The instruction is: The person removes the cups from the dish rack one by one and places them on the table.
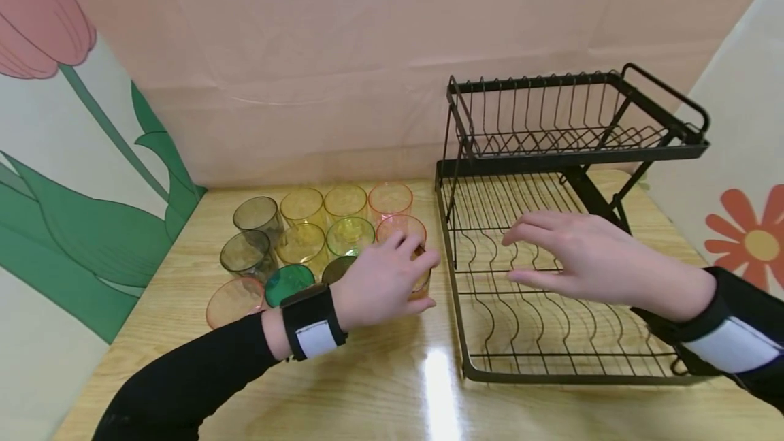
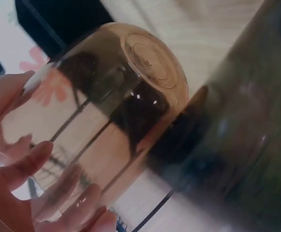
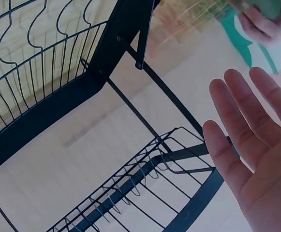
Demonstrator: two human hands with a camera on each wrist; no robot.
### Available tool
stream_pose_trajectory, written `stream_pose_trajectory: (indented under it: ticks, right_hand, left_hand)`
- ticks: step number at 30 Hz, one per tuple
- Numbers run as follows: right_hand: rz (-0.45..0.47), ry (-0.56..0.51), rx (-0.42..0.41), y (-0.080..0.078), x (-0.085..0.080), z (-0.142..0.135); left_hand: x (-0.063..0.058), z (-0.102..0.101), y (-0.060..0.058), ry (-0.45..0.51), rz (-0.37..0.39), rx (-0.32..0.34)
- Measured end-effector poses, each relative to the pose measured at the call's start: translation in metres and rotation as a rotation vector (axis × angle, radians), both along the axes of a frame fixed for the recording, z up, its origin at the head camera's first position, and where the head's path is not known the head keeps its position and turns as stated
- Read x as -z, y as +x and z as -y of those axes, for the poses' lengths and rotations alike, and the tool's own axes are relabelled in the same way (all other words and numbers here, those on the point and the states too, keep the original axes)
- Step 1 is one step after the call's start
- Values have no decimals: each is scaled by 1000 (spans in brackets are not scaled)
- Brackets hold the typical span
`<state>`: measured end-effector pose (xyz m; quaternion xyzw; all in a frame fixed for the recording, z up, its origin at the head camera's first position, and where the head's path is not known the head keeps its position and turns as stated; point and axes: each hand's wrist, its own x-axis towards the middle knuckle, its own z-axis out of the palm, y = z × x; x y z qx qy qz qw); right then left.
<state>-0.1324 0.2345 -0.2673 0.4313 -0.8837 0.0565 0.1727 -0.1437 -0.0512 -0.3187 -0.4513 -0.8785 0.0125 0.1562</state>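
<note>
My left hand [image 1: 386,278] holds an amber drinking glass [image 2: 101,96] near the right front of a group of coloured glasses. In the left wrist view its thumb lies on one side of the glass and its fingers [image 2: 63,193] on the other. Only a sliver of that glass shows past the hand in the head view. Beside it in the wrist view is a dark glass [image 2: 242,130], blurred and close. My right hand [image 1: 576,257] hovers over the lower tier of a black wire dish rack [image 1: 551,380], fingers extended and thumb apart, holding nothing.
Yellow glasses [image 1: 302,204], grey glasses [image 1: 248,254], a green glass [image 1: 289,283] and pink glasses [image 1: 390,197] stand close together on the wooden table [image 1: 343,393], left of the rack. The rack's upper tier [image 1: 582,155] overhangs its rear half. A pink-covered wall [image 1: 318,121] stands behind.
</note>
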Motion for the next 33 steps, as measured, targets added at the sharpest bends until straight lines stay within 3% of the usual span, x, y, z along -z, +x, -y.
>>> stream_pose_trajectory:
  ticks: [7, 21, 33]
  right_hand:
    - [11, 17, 3, 1, 5, 2]
    - [48, 30, 24, 0, 10, 1]
    - [47, 36, 13, 0, 13, 2]
  left_hand:
    - [20, -2, -3, -46, 41, -4]
    - [40, -1, -7, -96, 41, -8]
    - [45, -3, -7, -74, 52, -1]
